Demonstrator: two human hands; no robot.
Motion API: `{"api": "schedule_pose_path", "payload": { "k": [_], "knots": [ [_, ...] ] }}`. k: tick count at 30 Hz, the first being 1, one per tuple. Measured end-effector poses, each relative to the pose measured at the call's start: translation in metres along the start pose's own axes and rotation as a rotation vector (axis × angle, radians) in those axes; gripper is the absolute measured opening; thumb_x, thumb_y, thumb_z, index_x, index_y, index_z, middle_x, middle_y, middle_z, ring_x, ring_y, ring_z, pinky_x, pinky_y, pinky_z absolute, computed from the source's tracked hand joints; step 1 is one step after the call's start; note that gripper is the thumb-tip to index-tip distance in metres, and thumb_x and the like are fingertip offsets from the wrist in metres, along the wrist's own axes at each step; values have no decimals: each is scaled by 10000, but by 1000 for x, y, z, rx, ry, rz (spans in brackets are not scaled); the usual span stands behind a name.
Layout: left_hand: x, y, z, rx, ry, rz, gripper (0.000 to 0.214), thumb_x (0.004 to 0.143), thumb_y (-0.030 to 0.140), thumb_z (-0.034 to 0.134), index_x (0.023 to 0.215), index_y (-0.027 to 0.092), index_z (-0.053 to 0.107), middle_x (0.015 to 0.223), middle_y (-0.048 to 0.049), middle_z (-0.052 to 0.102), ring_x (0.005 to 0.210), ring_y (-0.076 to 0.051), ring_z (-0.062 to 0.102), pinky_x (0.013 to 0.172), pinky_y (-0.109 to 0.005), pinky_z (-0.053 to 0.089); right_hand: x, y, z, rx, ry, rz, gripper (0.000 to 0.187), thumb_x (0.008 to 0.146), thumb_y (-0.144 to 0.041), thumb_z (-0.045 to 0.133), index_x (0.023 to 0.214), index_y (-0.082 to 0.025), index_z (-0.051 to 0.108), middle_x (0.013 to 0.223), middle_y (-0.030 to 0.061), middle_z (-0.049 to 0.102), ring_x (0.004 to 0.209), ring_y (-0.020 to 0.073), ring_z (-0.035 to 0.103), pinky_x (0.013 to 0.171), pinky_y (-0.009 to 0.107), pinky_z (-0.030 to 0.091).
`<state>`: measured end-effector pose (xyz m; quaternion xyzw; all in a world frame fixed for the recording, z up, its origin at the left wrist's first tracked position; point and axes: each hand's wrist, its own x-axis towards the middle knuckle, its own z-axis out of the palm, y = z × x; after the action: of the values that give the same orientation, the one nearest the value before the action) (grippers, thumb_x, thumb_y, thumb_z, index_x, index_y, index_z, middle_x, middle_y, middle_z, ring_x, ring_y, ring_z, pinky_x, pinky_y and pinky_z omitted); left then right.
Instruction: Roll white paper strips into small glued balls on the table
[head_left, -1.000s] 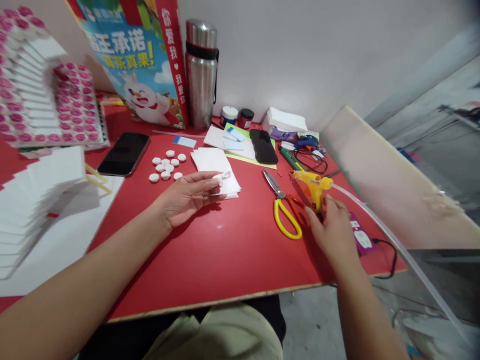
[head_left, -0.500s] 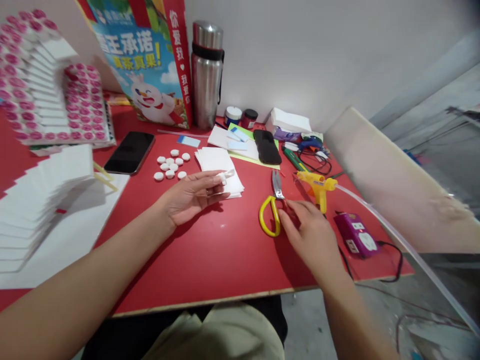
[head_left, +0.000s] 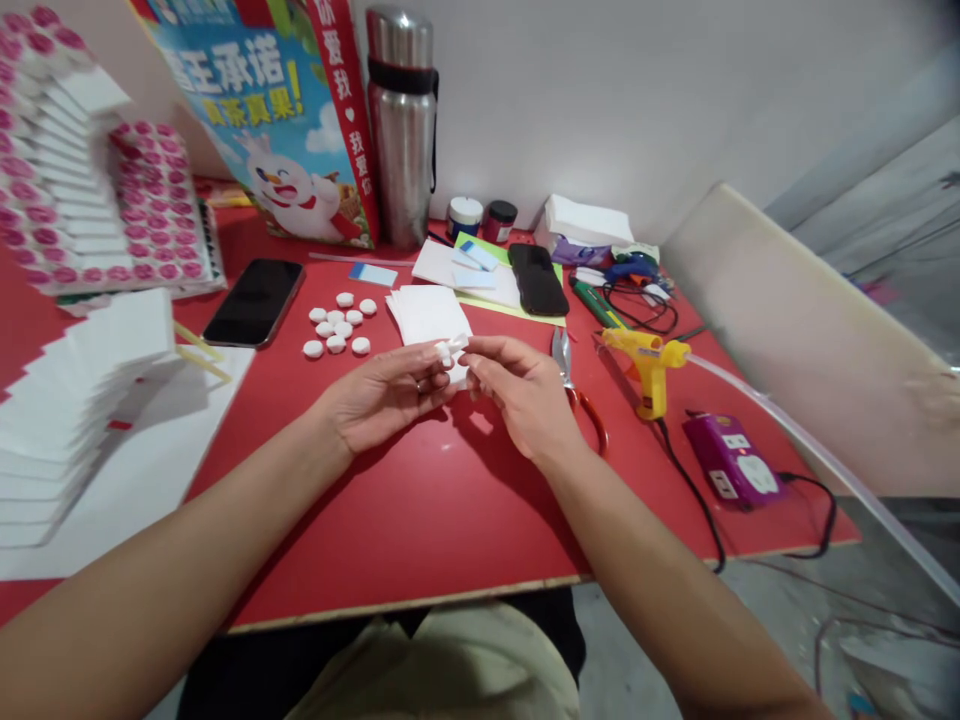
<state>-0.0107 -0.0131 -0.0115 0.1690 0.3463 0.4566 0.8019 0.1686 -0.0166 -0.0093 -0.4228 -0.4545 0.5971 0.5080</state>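
Note:
My left hand (head_left: 386, 395) pinches a small white rolled piece of paper (head_left: 448, 351) between thumb and fingers, above the table. A loose end of it points right. My right hand (head_left: 521, 390) has come up against it, thumb and forefinger closed at that loose end; the fingertips partly cover it. Beneath both hands lies a stack of white paper sheets (head_left: 429, 312). Several small white round pieces (head_left: 337, 325) are grouped to the left of the stack. Scissors (head_left: 561, 350) lie behind my right hand, which hides part of their handles.
A yellow glue gun (head_left: 646, 365) with a long clear stick and a purple power socket (head_left: 731, 460) are at right. Two phones (head_left: 255, 302), a steel flask (head_left: 403, 130) and a carton (head_left: 247, 110) stand or lie farther back. Folded white card pieces (head_left: 90, 400) fill the left.
My right hand has left the scissors and moved left to the white rolled paper. My left hand has stayed in place, still pinching it. The view has shifted slightly.

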Motion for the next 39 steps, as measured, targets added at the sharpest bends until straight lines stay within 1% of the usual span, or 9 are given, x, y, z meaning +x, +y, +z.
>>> {"api": "schedule_pose_path", "payload": {
  "k": [5,9,15,23,28,31,34,37,39],
  "knots": [
    [-2,-2,4,56,-2,53,188,821,93,739,1005,76,776,870,-73,716,749,-122,650,877,-303,629,0,3,2,28,8,-27,197,732,-278,812,900,-200,747,791,-14,710,630,96,563,650,284,500],
    [-2,-2,2,87,-25,90,236,816,104,758,1050,81,779,875,-71,713,762,-120,647,871,-291,625,1,7,3,31,5,-17,200,735,-297,814,901,-202,757,754,-18,700,630,103,559,633,278,487],
    [-1,-2,0,89,-47,106,265,820,111,764,1083,78,781,886,-72,717,773,-116,646,856,-264,618,1,13,4,87,-7,-22,176,747,-277,826,910,-220,798,761,-20,714,638,93,558,639,265,471],
    [0,-3,-1,108,-17,102,272,813,121,780,1081,69,785,956,-93,742,820,-126,664,874,-257,608,2,16,3,73,-2,-12,236,746,-317,835,963,-228,806,754,-16,710,618,103,538,606,275,447],
    [-1,-2,0,135,-24,110,267,800,138,801,1062,87,796,956,-90,755,824,-131,669,878,-271,602,3,17,2,61,-25,-56,212,767,-312,816,966,-240,803,777,-18,715,626,101,538,657,289,477],
    [-2,-2,1,147,-15,124,262,776,142,824,1031,85,803,946,-92,761,813,-130,672,887,-279,593,2,16,2,9,-32,-75,219,785,-319,795,989,-240,797,809,-10,725,645,111,558,683,303,500],
    [-2,-2,2,150,1,140,241,756,149,843,987,90,812,919,-91,767,794,-129,673,885,-284,589,0,14,2,-106,-31,-118,226,814,-323,761,1020,-235,787,876,8,739,689,128,593,711,319,520],
    [-3,-2,2,157,13,150,205,746,159,854,943,110,822,901,-85,774,783,-134,674,888,-299,592,-3,12,2,-287,-30,-231,200,864,-306,710,1040,-244,782,996,31,741,772,146,635,733,322,526],
    [-3,-3,1,168,16,152,187,748,164,854,928,122,826,901,-83,777,780,-138,673,891,-308,594,-4,12,1,-391,-33,-320,199,897,-284,672,1064,-256,777,1032,37,728,807,152,647,730,318,525]
  ]
}}
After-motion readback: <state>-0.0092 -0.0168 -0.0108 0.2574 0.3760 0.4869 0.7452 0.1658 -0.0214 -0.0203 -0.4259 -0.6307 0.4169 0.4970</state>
